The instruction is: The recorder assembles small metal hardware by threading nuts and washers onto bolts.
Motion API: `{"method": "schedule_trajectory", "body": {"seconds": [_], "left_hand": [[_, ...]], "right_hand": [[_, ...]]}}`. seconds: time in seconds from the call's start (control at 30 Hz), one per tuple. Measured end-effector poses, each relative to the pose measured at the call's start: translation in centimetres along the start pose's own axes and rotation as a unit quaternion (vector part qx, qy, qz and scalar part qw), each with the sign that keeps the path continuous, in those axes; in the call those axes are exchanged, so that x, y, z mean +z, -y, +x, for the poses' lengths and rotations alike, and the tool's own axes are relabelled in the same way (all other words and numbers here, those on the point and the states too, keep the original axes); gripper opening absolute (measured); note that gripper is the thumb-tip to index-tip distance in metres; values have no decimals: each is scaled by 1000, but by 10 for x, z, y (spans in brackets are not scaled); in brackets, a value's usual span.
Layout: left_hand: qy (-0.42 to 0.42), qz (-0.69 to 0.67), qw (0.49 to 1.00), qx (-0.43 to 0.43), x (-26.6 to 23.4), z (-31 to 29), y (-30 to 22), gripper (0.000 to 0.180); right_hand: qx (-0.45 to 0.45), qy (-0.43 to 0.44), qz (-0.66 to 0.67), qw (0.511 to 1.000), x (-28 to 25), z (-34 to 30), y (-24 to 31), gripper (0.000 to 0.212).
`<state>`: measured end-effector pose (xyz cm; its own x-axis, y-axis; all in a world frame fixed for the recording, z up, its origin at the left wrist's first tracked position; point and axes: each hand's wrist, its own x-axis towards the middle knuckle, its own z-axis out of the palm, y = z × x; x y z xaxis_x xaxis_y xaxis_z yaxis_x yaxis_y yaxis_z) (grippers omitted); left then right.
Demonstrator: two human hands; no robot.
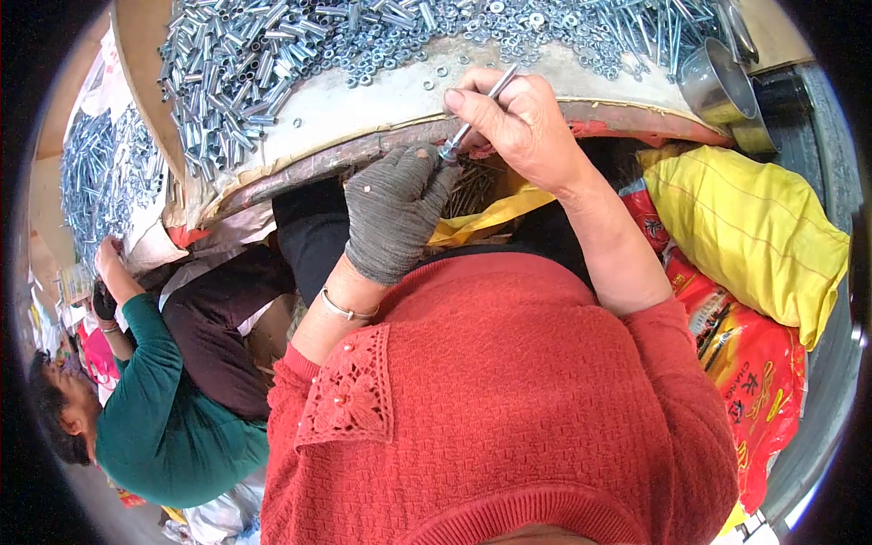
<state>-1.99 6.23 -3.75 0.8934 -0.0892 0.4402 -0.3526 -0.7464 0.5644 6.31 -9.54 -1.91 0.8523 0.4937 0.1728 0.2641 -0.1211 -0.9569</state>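
My left hand [395,213], in a grey knitted glove with a small hole, is closed round the lower end of a slim metal bolt [462,134]. The bolt slants up and to the right, with a wider ring-like part, perhaps a nut or washer, just above the glove. My bare right hand [522,123] has its fingers curled about the upper shaft, whose tip sticks out above them. Both hands are over the table's near edge. Beyond them on the whitish tabletop [372,113] lie metal sleeves [241,68], hex nuts [368,64], washers [545,32] and long bolts [668,27].
A metal cup [718,82] lies tilted at the table's right end. Yellow woven sack [745,227] and red printed bags [754,381] are at my right. On the left, a person in a green top [173,400] reaches toward another hardware pile [104,173], past a wooden divider [150,82].
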Motion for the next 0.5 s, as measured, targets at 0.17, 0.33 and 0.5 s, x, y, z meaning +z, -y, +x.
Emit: {"method": "schedule_trajectory", "body": {"seconds": [0.17,0.33,0.5], "left_hand": [[7,88,995,36,-2,-1,1,13],[-39,118,989,74,-7,7,-7,18],[167,-345,918,-97,-31,12,2,12]], "right_hand": [[-3,31,-27,999,-4,-3,5,31],[-32,43,-49,997,2,-7,1,29],[12,176,193,965,-10,-29,14,22]]}}
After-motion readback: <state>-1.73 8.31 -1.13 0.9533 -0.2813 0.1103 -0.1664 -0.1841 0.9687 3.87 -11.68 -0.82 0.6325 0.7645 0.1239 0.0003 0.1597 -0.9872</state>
